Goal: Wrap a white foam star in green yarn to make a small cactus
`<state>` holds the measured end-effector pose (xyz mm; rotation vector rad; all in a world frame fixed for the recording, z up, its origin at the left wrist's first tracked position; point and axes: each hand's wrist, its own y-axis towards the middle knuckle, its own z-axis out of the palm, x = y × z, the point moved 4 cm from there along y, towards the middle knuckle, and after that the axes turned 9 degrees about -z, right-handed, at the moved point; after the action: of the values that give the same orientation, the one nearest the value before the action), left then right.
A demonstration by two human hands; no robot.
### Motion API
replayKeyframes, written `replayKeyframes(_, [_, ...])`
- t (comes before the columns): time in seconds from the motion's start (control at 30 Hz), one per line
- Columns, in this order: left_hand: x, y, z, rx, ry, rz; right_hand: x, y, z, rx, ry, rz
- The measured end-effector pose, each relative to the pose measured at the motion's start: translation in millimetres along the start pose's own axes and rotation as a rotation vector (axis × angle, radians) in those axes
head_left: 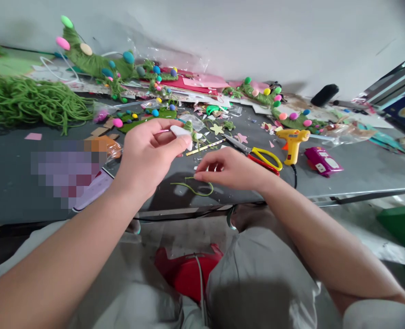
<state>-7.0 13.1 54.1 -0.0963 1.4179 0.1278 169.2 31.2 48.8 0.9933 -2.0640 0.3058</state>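
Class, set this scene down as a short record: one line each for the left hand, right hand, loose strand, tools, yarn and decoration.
Left hand: the hand holds a white piece, with some green yarn at its far side
Right hand: the hand is by the loose strand; whether it grips it is unclear
Loose strand: green, curved, near the table's front edge
Tools: scissors beyond the right hand; yellow glue gun right of them
Yarn: green pile, far left
Decoration: green crescent with coloured balls, at the back

A shiny purple packet (323, 161) is lying just beside a yellow plastic glue gun (293, 142) on the dark grey worktop (363, 173); an elongated black object (325, 95) is resting near the pale grey wall (291, 36).
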Motion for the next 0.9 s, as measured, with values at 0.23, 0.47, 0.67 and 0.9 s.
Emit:
replayKeyframes(0.23, [-1.1, 0.4, -0.7, 0.096, -0.028, -0.057, 0.5, 4.9, 25.0, 0.12, -0.427, 0.135])
replayKeyframes(0.47, [1.1, 1.8, -1.1, 0.085, -0.039, -0.075, 3.8, -3.6, 9.6, 0.093, -0.388, 0.097])
replayKeyframes(0.67, [0.4, 0.9, 0.1, 0.112, -0.07, -0.127, -7.8, -1.1, -23.9, -0.276, 0.134, 0.059])
replayKeyframes(0.9, [2.4, 0.8, 4.2, 0.158, -0.178, -0.204, -7.5, 4.1, -14.3, -0.393, 0.612, -0.014])
